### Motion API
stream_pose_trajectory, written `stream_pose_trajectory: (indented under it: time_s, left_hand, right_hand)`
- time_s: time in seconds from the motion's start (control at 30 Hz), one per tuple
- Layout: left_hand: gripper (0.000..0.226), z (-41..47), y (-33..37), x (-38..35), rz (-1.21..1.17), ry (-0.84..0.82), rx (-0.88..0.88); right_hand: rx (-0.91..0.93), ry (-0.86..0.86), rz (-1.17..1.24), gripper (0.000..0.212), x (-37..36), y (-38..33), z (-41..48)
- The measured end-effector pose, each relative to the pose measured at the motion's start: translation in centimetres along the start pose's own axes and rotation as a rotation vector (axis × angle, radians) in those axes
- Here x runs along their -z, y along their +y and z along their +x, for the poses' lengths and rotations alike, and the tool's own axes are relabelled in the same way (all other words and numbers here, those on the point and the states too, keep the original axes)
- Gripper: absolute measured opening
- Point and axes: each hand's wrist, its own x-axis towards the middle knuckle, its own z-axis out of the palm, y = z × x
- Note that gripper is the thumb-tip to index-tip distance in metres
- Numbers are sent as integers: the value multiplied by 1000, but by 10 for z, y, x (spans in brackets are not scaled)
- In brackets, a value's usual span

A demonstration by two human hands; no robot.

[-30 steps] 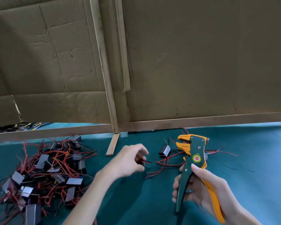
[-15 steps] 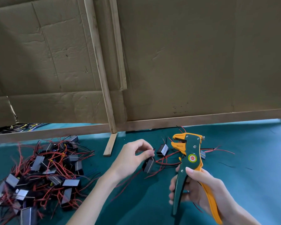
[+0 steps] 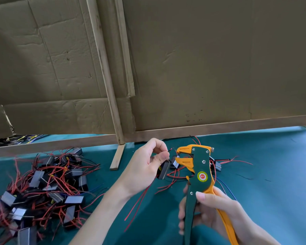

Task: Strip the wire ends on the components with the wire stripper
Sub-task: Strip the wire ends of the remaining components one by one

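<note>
Head view: your hands meet mid-table over the teal cloth (image 3: 272, 183).
Left hand (image 3: 145, 161): pinches a red wire close to its tip, thumb against forefinger, so the short free end stays stiff enough to feed.
Wire end (image 3: 170, 150): points right, just left of the stripper's mouth, apparently not yet inside.
Component (image 3: 163, 169): hangs below your left fingers, its other leads trailing toward you.
Stripper (image 3: 201, 165): upright, mouth turned left to meet the wire, jaws apart.
Right hand (image 3: 219, 213): wraps both handles, thumb on the green one. The handles are spread, so likely no squeeze yet.
Pile (image 3: 42, 188): components at the left, well apart, in left-hand reach. You cannot tell if they are stripped.
Loose parts (image 3: 217, 165): just right of the stripper, on the cloth.
</note>
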Motion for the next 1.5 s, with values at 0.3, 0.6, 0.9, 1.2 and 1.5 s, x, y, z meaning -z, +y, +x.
stream_pose_trajectory:
  time_s: [0.3,0.6,0.9,1.2,1.5]
  left_hand:
    - [19,-1,3,-3,-69,-69,40]
    - [26,-1,3,-1,-94,-127,50]
    - [25,0,4,3,-75,-175,60]
    - [23,0,6,7,-83,-203,49]
    - [23,1,6,6,-84,-190,58]
  right_hand:
    - [35,-65,-4,62,1,-2,-2]
    - [39,-119,25,50,2,-3,-6]
    - [28,-123,-34,45,-2,-5,-8]
    - [37,-145,-37,29,-5,-5,-10]
    - [66,31,-38,49,-8,5,-7]
